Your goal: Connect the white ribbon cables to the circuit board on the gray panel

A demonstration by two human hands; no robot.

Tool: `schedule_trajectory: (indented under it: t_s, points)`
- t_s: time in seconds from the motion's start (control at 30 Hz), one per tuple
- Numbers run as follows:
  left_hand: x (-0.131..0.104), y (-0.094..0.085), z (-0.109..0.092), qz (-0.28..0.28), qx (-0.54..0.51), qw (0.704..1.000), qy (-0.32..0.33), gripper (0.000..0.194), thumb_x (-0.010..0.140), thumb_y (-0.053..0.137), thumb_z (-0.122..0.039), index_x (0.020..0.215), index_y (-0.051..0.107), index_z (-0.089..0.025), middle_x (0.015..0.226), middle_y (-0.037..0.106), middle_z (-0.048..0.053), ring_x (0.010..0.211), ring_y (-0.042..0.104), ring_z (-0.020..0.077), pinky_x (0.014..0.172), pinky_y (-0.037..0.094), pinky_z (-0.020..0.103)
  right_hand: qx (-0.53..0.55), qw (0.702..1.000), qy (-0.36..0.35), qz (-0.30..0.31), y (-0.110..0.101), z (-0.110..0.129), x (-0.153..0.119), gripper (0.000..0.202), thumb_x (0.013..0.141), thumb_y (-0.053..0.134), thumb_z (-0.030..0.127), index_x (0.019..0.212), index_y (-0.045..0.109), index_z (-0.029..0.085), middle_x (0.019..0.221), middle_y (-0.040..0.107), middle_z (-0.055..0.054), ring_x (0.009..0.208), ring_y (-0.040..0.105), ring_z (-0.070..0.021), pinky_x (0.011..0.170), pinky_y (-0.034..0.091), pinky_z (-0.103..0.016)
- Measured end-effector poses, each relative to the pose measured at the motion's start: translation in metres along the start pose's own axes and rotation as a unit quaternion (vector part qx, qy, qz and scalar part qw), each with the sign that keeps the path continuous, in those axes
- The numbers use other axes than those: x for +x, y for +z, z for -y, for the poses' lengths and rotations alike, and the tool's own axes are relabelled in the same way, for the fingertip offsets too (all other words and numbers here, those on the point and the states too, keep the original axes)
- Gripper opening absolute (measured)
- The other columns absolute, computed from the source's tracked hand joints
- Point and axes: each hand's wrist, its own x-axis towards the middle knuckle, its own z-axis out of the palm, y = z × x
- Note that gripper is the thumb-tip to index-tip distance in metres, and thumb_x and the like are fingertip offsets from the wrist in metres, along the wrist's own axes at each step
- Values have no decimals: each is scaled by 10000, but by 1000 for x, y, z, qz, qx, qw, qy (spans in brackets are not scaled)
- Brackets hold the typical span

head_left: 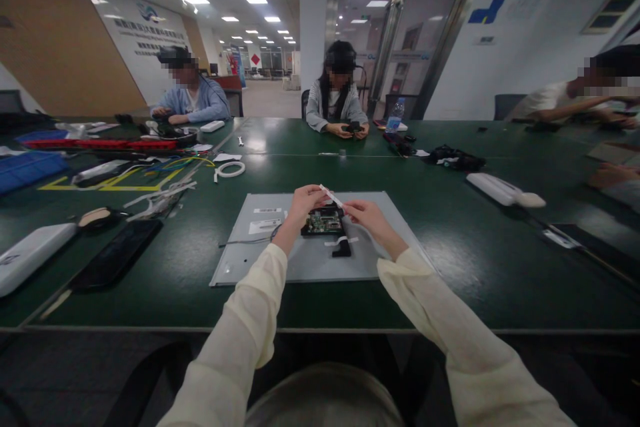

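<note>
A thin white strip is stretched between my two hands, above a green circuit board in a black housing. My left hand pinches its upper left end. At the lower right end, the fingers of my right hand are closed on it. Beneath lies a flat grey panel on the green table. A black angled part rests on the panel just below the board, with whitish tape across it. Left of the board are white labels and a dark cable.
A black phone-like slab and a white device lie at the left, near tangled cables. Another white device is at the right. People sit around the green table; a bottle stands at the far side.
</note>
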Motion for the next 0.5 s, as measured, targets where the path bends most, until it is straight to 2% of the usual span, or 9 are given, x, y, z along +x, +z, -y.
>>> schedule_trajectory:
  t_s: [0.1, 0.17, 0.3, 0.4, 0.5]
  points:
    - [4, -1, 3, -41, 55, 996, 54, 176, 737, 619, -279, 832, 627, -131, 874, 689, 87, 798, 663, 173, 660, 510, 237, -21, 1000, -2, -3, 1, 3, -1, 348, 660, 639, 408, 842, 667, 112, 689, 603, -39, 554, 461, -89, 531, 380, -223]
    - [6, -3, 4, -83, 118, 983, 115, 207, 785, 555, -260, 947, 617, -148, 987, 667, 92, 833, 656, 171, 700, 510, 255, -23, 1000, -5, -15, 1, 1, 1, 328, 659, 628, 398, 820, 665, 116, 680, 610, -44, 548, 470, -94, 533, 387, -227]
    - [6, -6, 3, -134, 262, 924, 245, 368, 848, 451, -205, 1212, 488, -171, 1245, 534, 107, 1023, 585, 168, 872, 463, 286, -31, 999, -1, -41, 2, -8, 8, 285, 649, 612, 385, 764, 657, 127, 658, 612, -42, 526, 483, -101, 523, 390, -232]
    - [1, -5, 3, -126, 357, 883, 277, 347, 874, 381, -177, 1198, 501, -151, 1222, 546, 110, 1089, 538, 177, 949, 414, 308, -48, 998, 8, -40, 2, -13, 10, 274, 657, 604, 383, 741, 656, 128, 640, 610, -40, 522, 491, -107, 503, 373, -226]
    - [-4, -3, 6, -80, 444, 847, 282, 332, 869, 355, -136, 1135, 554, -138, 1140, 596, 108, 1074, 540, 189, 974, 386, 323, -53, 998, 20, -41, 2, -16, 11, 264, 668, 595, 369, 732, 656, 120, 642, 615, -46, 529, 499, -109, 496, 369, -221]
